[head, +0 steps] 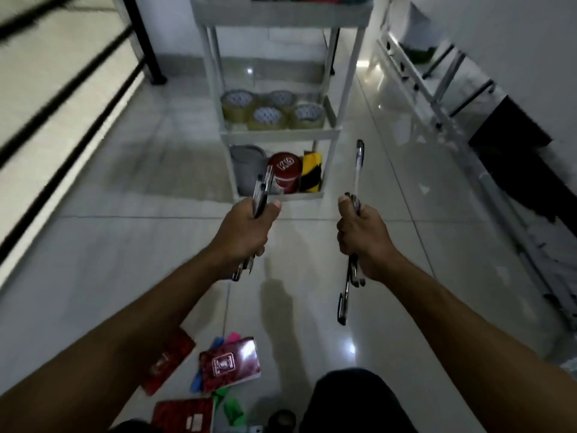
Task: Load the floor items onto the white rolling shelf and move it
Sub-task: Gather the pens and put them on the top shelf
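Both arms reach forward over the pale tiled floor (125,239). The left hand (246,228) is clamped round a bundle of pens (262,190), whose tips stick up past the thumb and whose ends poke out below the fist. The right hand (359,237) is clamped on more pens (359,164): one stands up well above the fist, and others hang down below it.

Just beyond the hands stands the white shelf (281,135). Its middle tier holds four rolls of clear tape (271,110) side by side. The bottom tier holds a grey container (248,167) on the left, a red tin (285,173) in the middle and a yellow-and-black roll (312,171) on the right. The top tier carries things too blurred to name.

On the floor near the person lie red notebooks (231,365), partly overlapping, with pink, blue and green items (232,410) under and beside them, and a dark roll (281,420) at the near edge. A white rack (437,89) leans along the right wall.
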Demonstrator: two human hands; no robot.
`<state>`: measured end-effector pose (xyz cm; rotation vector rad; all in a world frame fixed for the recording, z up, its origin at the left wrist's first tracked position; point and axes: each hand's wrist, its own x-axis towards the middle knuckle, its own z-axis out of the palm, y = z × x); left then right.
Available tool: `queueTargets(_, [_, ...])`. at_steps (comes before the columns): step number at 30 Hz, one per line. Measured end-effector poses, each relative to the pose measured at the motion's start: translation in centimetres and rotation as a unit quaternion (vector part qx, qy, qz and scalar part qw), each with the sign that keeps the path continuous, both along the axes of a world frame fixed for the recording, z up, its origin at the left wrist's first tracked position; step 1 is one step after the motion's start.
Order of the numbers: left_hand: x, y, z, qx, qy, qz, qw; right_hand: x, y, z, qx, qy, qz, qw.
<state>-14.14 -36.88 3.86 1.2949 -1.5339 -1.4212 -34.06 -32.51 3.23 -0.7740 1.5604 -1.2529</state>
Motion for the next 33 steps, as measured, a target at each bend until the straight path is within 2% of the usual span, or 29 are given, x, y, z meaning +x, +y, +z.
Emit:
queueTargets(3, [0.4, -0.4, 5.4, -0.011, 0.032, 0.017, 0.999, 0.9, -1.9, 6.1, -0.032, 0.003, 0.018, 0.999])
queueTargets(10, [0.0, -3.0, 15.5, -0.065, 0.047, 0.037, 0.996, 0.2, -6.0, 18.5, -0.123, 0.030, 0.064, 0.990])
queueTargets(14, [-1.5, -8.5, 21.5, -0.105, 0.068, 0.049, 0.991, -1.4, -11.2, 24.2, -0.172, 0.015, 0.093, 0.981])
queueTargets(20, [-5.6, -16.6, 30.0, -0.122, 0.059, 0.063, 0.989, -3.4, -17.9, 31.7, -0.158, 0.054, 0.118, 0.979])
queueTargets(27, [-10.3, -23.1, 40.7, -0.186, 0.100, 0.063, 0.975, -5.3, -24.7, 43.7, -0.220, 0.037, 0.134, 0.966])
queueTargets(33, [-12.3, -29.5, 47.8, -0.238, 0.110, 0.081, 0.962, -6.9, -31.8, 52.4, -0.278, 0.085, 0.126, 0.948])
